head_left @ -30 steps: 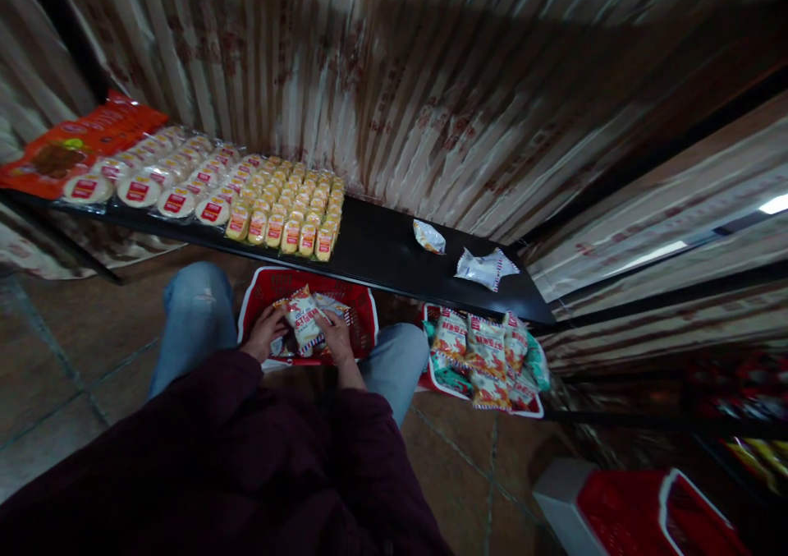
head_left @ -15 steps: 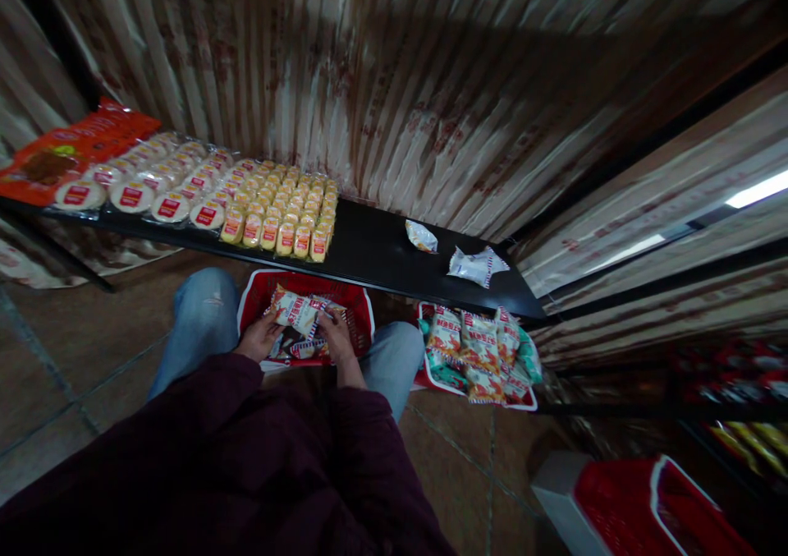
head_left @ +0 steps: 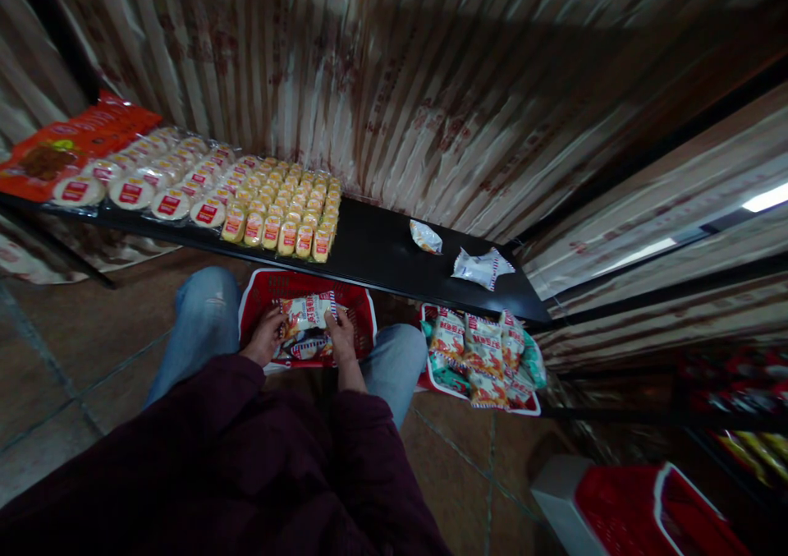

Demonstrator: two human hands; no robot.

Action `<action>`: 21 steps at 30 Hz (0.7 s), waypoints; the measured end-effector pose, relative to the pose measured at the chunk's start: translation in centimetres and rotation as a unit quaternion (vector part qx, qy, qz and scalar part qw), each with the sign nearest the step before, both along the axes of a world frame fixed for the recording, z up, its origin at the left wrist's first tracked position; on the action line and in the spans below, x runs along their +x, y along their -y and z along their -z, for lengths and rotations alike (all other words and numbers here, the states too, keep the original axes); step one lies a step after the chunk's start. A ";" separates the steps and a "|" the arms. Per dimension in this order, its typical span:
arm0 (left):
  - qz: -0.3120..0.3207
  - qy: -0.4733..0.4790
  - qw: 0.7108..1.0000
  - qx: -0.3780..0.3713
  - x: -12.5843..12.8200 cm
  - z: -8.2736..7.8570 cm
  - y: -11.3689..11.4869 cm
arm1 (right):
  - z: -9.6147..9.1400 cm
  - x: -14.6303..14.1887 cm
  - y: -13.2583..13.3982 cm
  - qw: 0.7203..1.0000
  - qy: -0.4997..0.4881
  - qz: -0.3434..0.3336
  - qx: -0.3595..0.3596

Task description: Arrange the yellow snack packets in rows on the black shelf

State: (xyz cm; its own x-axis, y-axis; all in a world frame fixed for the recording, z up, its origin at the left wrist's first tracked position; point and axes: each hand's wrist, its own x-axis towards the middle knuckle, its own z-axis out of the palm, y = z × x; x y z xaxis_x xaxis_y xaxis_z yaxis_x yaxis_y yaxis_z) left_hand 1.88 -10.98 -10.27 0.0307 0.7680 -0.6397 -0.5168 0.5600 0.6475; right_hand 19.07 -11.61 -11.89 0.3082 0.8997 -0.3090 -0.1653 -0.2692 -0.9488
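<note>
Between my knees stands a red basket (head_left: 368, 310) with a white rim, with a few snack packets (head_left: 311, 348) lying in it. Over it I hold one white and orange snack packet (head_left: 306, 313) level between both hands. My left hand (head_left: 266, 334) is closed on the packet's left end. Its right end is gripped by my right hand (head_left: 341, 334), thumb on top. The undersides of the fingers are hidden.
Ahead runs a black shelf (head_left: 375, 240) with rows of round white packaged cakes (head_left: 132, 194), small yellow ones (head_left: 286, 237), an orange bag (head_left: 67, 147) and two white packets (head_left: 480, 267). A second basket (head_left: 446, 385) with packets stands right; another red basket (head_left: 621, 507) is lower right.
The packet has turned from slanted to level and now lies stretched between both hands. My right hand has shifted slightly right, to its end.
</note>
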 end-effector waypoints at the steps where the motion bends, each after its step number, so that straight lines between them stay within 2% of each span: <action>1: -0.009 -0.008 1.000 -0.003 -0.1 0.0 -0.1 | 0.0 0.0 0.0 1.000 0.005 -0.005 0.009; 7: -0.032 -0.017 0.999 -0.004 -0.2 0.0 -0.4 | -0.5 -0.3 0.0 1.000 -0.024 -0.009 0.005; 12: -0.027 0.033 0.999 -0.028 0.2 -0.2 -0.4 | -1.3 -0.7 -0.1 0.988 -0.140 0.068 -0.024; 18: 0.020 0.028 0.999 -0.024 0.3 -0.2 -0.2 | -1.7 -1.6 0.2 0.983 -0.176 0.028 -0.034; 21: 0.035 0.004 0.999 -0.015 0.4 -0.3 0.0 | -1.9 -1.9 0.2 0.977 -0.206 0.042 -0.035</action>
State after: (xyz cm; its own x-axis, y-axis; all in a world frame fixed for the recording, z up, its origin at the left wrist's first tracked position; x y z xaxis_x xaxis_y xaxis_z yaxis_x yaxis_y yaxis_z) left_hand 2.27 -10.98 -9.92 0.0895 0.7442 -0.6619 -0.4801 0.6145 0.6260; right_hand 17.14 -11.80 -9.99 0.2166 0.8485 -0.4829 -0.5542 -0.3004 -0.7763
